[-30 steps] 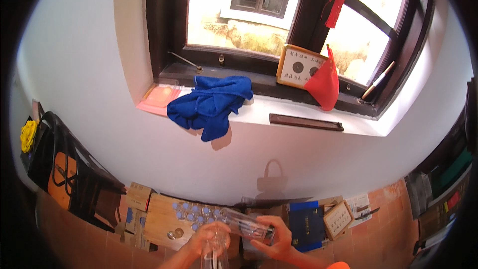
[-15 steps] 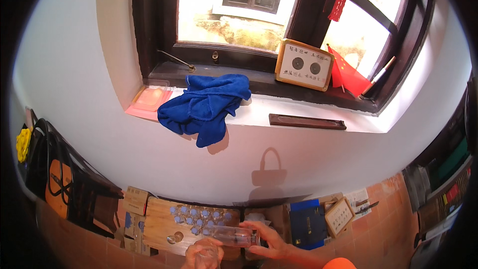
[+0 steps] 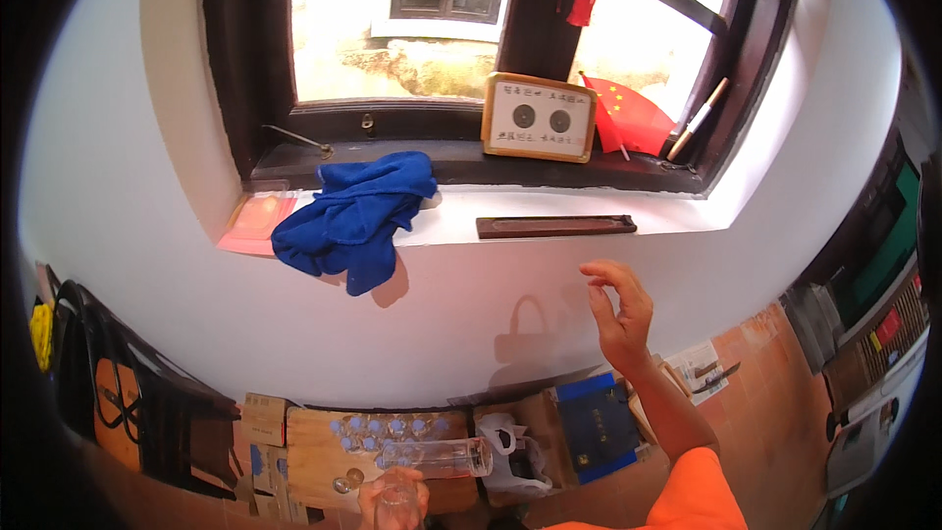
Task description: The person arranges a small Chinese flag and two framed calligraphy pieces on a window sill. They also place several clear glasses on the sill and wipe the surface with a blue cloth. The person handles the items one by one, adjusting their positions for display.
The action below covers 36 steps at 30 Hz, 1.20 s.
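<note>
While the left hand point(image 3: 391, 496) keeps its closed grip on the clear plastic bottle point(image 3: 432, 456) low above the floor boxes, the right hand point(image 3: 620, 306) has let go and now hangs raised, fingers loosely spread, empty, below the windowsill point(image 3: 549, 208).

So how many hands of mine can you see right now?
2. The left hand is at the bottom edge, gripping a clear glass tube. The right hand is raised, empty, in front of the white wall below the windowsill.
</note>
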Motion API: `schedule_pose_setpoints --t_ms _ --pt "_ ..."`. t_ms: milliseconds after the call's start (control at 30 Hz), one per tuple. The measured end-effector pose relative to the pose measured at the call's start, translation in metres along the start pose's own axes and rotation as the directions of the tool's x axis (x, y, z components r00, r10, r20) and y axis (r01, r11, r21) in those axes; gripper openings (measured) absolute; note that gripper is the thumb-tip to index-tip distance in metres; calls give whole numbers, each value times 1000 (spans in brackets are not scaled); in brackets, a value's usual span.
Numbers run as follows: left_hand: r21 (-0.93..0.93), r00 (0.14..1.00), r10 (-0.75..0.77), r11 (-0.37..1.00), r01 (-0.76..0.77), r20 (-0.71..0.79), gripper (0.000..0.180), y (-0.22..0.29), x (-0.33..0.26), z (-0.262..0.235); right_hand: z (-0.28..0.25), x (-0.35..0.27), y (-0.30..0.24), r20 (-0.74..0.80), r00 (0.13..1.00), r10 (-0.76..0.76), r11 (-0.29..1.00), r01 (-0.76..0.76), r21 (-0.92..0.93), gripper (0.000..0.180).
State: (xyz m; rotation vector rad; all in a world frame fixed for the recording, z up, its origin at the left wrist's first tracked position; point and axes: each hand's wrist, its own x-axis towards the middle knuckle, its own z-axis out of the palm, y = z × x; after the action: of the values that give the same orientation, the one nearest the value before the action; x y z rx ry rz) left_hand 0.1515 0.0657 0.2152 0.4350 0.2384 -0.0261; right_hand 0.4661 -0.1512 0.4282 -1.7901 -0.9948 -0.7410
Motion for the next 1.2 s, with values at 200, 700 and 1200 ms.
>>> schedule_pose_setpoints --t_ms 200,700,1200 --pt "3 1000 -1 1000 1 -16 59 -6 1 6 -19 39 37 -244 959 143 990 -138 39 19" --pt "9 998 -28 1000 28 -54 58 -37 14 33 -54 156 151 -98 984 -151 887 91 -453 44" --pt "-10 995 0 1000 -1 -101 58 -61 9 43 -28 178 221 79 994 79 869 -30 -494 17"
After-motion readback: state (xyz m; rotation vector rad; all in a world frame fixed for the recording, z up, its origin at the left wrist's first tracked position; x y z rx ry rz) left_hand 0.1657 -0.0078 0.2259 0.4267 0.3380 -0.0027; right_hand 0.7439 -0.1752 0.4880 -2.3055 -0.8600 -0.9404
